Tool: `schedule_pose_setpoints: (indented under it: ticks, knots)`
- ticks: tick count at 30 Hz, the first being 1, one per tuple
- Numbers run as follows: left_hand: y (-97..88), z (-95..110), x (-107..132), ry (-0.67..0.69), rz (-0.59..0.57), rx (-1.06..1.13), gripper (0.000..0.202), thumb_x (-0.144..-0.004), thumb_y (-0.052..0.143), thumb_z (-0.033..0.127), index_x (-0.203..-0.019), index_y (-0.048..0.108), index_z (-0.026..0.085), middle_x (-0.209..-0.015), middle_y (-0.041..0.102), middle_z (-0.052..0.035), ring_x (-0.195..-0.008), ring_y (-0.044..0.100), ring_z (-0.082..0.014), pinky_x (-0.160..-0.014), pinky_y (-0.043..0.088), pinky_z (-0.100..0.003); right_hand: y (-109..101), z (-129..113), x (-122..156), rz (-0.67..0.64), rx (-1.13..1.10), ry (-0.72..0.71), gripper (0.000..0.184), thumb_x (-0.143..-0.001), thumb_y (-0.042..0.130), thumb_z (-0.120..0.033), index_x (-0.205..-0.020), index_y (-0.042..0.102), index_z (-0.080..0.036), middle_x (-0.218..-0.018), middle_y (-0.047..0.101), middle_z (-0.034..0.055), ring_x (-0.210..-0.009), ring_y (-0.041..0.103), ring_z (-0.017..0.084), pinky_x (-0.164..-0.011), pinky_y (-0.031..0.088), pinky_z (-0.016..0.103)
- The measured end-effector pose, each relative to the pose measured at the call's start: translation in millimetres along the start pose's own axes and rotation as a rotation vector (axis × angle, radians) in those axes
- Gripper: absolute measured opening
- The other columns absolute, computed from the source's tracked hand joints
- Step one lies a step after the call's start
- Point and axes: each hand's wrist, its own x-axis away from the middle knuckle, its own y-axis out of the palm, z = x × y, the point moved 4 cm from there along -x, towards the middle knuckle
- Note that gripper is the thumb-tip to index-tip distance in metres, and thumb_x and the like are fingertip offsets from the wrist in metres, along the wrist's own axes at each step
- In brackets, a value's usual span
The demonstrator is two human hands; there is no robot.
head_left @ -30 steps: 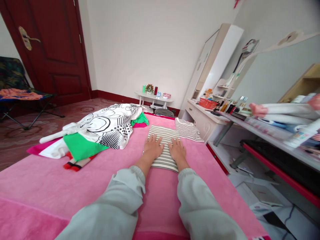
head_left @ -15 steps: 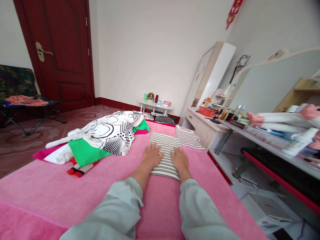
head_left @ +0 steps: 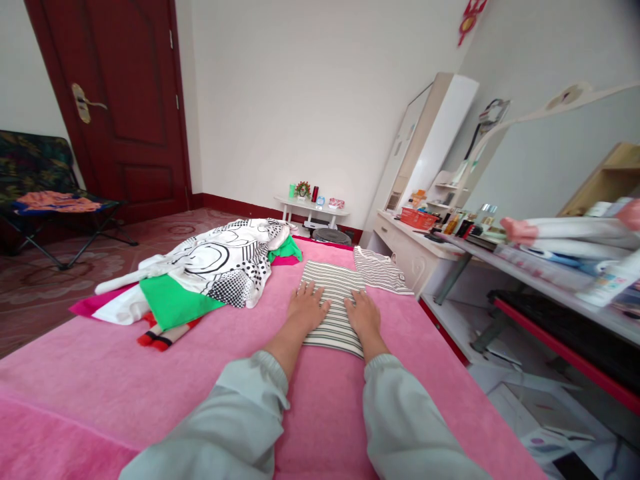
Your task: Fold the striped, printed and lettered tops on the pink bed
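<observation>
A folded striped garment point(head_left: 334, 303), cream with dark lines, lies flat on the pink bed cover point(head_left: 220, 380) in front of me. My left hand point(head_left: 306, 310) rests open on its left side, fingers spread over the cloth. On its right side lies my right hand point(head_left: 363, 317), open as well, palm down. Just beyond the right hand, a second striped garment point(head_left: 383, 270) touches or adjoins the far right corner. To the left sits a heap of clothes, with a black-and-white patterned garment point(head_left: 215, 260) on top and a green cloth point(head_left: 175, 303) below.
A dressing table point(head_left: 415, 243) with a red basket point(head_left: 418, 218) and several bottles stands at the right, beside a shelf of clutter. At the far end is a low white table point(head_left: 310, 205). A folding chair point(head_left: 55, 200) holding orange cloth is on the left.
The view has shifted slightly, so everything sits a little further right. Both hands stay flat on the striped garment, the left almost unmoved and the right shifted very little.
</observation>
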Motion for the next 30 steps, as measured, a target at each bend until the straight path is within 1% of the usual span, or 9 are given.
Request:
schedule_pose_setpoints:
  ticks: [13, 16, 19, 21, 22, 24, 26, 28, 30]
  knots:
    - [-0.5, 3, 1, 0.004, 0.003, -0.011, 0.06, -0.09, 0.023, 0.058, -0.141, 0.036, 0.03, -0.153, 0.026, -0.0029, -0.14, 0.019, -0.0282, -0.111, 0.019, -0.05, 0, 1, 0, 0.0, -0.024, 0.009, 0.049, -0.09, 0.038, -0.043, -0.131, 0.052, -0.022, -0.143, 0.043, 0.0073, -0.129, 0.039, 0.022, -0.105, 0.028, 0.033]
    - [-2.5, 3, 2, 0.004, -0.018, -0.025, 0.062, -0.091, 0.021, 0.058, -0.143, 0.034, 0.027, -0.153, 0.024, -0.0049, -0.141, 0.017, -0.0291, -0.111, 0.017, -0.051, -1, 2, -1, 0.006, -0.041, 0.002, 0.047, -0.089, 0.038, -0.042, -0.129, 0.054, -0.022, -0.142, 0.045, 0.0067, -0.128, 0.041, 0.021, -0.104, 0.029, 0.032]
    - [-6.5, -2, 5, 0.077, -0.1, -0.03, 0.068, -0.089, 0.021, 0.062, -0.145, 0.03, 0.024, -0.155, 0.019, -0.0069, -0.142, 0.012, -0.0297, -0.112, 0.014, -0.05, -1, 4, -3, 0.011, -0.046, -0.004, 0.045, -0.09, 0.037, -0.04, -0.127, 0.056, -0.022, -0.141, 0.046, 0.0054, -0.127, 0.042, 0.02, -0.103, 0.031, 0.03]
    - [-9.0, -8, 10, 0.166, -0.158, -0.015, 0.074, -0.087, 0.02, 0.067, -0.146, 0.028, 0.022, -0.155, 0.016, -0.0068, -0.143, 0.01, -0.0282, -0.113, 0.013, -0.046, -1, 6, -4, 0.022, -0.048, -0.009, 0.045, -0.089, 0.037, -0.039, -0.126, 0.057, -0.022, -0.14, 0.047, 0.0053, -0.127, 0.043, 0.02, -0.102, 0.032, 0.03]
    - [-10.5, -11, 13, 0.188, -0.166, -0.007, 0.077, -0.087, 0.019, 0.068, -0.146, 0.027, 0.021, -0.155, 0.016, -0.0068, -0.143, 0.01, -0.0275, -0.114, 0.013, -0.044, 0, 6, -4, 0.03, -0.05, -0.012, 0.045, -0.089, 0.037, -0.039, -0.125, 0.058, -0.022, -0.14, 0.048, 0.0052, -0.126, 0.044, 0.02, -0.102, 0.033, 0.03]
    - [-13.6, -18, 19, 0.146, -0.134, -0.003, 0.082, -0.085, 0.019, 0.071, -0.146, 0.026, 0.017, -0.155, 0.016, -0.0088, -0.142, 0.013, -0.0273, -0.114, 0.014, -0.042, 0, 6, -4, 0.046, -0.047, -0.022, 0.043, -0.089, 0.037, -0.037, -0.122, 0.06, -0.022, -0.137, 0.05, 0.005, -0.123, 0.046, 0.02, -0.1, 0.034, 0.029]
    - [-16.9, -22, 23, 0.023, -0.071, -0.019, 0.084, -0.085, 0.023, 0.07, -0.145, 0.027, 0.012, -0.154, 0.019, -0.0133, -0.14, 0.018, -0.0292, -0.113, 0.015, -0.043, -2, 4, -4, 0.047, -0.016, -0.023, 0.04, -0.09, 0.036, -0.034, -0.118, 0.062, -0.023, -0.131, 0.055, 0.0054, -0.118, 0.05, 0.02, -0.097, 0.036, 0.029]
    - [-21.5, -22, 27, -0.084, -0.009, -0.043, 0.082, -0.085, 0.03, 0.067, -0.142, 0.032, 0.008, -0.149, 0.031, -0.0175, -0.136, 0.026, -0.0314, -0.11, 0.02, -0.044, -7, -3, -8, 0.049, 0.068, -0.012, 0.039, -0.091, 0.034, -0.03, -0.109, 0.067, -0.021, -0.124, 0.058, 0.0092, -0.114, 0.051, 0.024, -0.097, 0.035, 0.034]
    - [-29.4, -20, 29, -0.137, 0.064, -0.058, 0.073, -0.085, 0.039, 0.061, -0.138, 0.038, 0.01, -0.138, 0.045, -0.0181, -0.127, 0.037, -0.032, -0.105, 0.027, -0.044, -13, -15, -17, 0.034, 0.169, -0.007, 0.037, -0.089, 0.037, -0.027, -0.101, 0.07, -0.016, -0.121, 0.057, 0.0158, -0.117, 0.048, 0.03, -0.098, 0.033, 0.042]
